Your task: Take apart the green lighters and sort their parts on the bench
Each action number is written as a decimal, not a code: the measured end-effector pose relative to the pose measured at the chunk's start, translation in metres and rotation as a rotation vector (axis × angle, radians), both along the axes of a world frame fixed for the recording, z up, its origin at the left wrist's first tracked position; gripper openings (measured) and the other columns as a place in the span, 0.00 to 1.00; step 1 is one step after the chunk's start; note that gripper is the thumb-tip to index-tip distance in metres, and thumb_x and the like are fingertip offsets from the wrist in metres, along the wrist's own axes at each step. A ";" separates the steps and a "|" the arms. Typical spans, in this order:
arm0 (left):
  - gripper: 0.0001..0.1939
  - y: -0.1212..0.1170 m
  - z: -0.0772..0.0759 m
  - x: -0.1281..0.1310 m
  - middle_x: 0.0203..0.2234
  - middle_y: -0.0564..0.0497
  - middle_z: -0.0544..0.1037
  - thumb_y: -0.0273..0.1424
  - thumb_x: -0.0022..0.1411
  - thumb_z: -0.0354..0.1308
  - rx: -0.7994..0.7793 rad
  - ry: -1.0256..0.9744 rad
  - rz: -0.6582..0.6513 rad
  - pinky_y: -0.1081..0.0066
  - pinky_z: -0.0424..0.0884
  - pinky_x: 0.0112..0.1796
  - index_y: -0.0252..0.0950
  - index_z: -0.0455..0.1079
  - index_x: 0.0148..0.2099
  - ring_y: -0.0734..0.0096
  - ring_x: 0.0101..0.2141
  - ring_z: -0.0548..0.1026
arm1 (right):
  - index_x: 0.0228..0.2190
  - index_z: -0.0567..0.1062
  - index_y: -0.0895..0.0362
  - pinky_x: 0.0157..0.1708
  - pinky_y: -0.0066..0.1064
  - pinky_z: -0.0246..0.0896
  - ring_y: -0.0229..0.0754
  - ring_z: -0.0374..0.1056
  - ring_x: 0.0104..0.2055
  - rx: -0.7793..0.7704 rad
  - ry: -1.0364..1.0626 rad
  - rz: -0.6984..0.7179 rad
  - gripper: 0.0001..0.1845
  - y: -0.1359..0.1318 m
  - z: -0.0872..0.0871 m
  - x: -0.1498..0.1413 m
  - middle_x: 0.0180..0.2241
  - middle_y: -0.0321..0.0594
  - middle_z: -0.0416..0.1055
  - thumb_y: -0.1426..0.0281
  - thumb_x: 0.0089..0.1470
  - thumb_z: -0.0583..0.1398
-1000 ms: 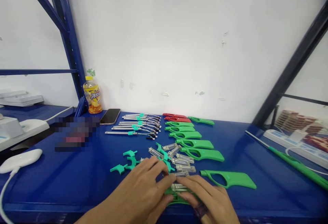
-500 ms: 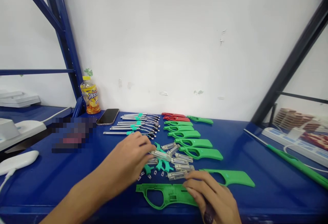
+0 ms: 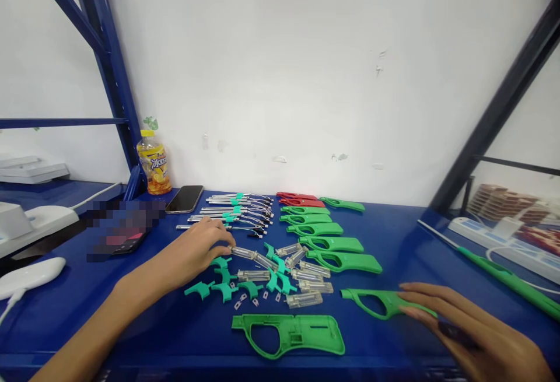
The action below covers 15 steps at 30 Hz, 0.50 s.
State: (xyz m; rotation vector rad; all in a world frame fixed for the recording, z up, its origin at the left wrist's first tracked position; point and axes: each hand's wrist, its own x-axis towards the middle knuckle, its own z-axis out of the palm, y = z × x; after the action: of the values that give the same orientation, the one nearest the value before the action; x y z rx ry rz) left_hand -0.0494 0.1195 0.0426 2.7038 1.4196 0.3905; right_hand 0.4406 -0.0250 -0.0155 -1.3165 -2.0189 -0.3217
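Head: hands (image 3: 201,245) well apart

Near green shell (image 3: 320,338) — matt plastic

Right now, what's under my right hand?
Under your right hand is the broad end of a green shell; its looped end shows to the left. The fingers cover part of that broad end, and whatever the palm covers can't be seen.

We are working in an assembly workshop. Green casings (image 3: 359,262) and wired rods (image 3: 213,210) are lying grouped on our worktop (image 3: 380,350).
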 end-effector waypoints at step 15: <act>0.09 -0.085 -0.024 0.025 0.51 0.48 0.83 0.35 0.76 0.62 0.161 -0.033 -0.062 0.56 0.74 0.58 0.48 0.81 0.54 0.52 0.55 0.79 | 0.44 0.91 0.42 0.43 0.34 0.86 0.57 0.88 0.47 -0.320 0.095 -0.187 0.35 0.018 -0.005 0.036 0.48 0.39 0.89 0.31 0.60 0.61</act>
State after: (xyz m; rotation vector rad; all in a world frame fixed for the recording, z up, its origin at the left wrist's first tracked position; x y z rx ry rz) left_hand -0.0247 0.0346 0.0184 2.8431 1.3474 0.5661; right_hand 0.4762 -0.0074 -0.0205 -1.6894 -1.9266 -0.0167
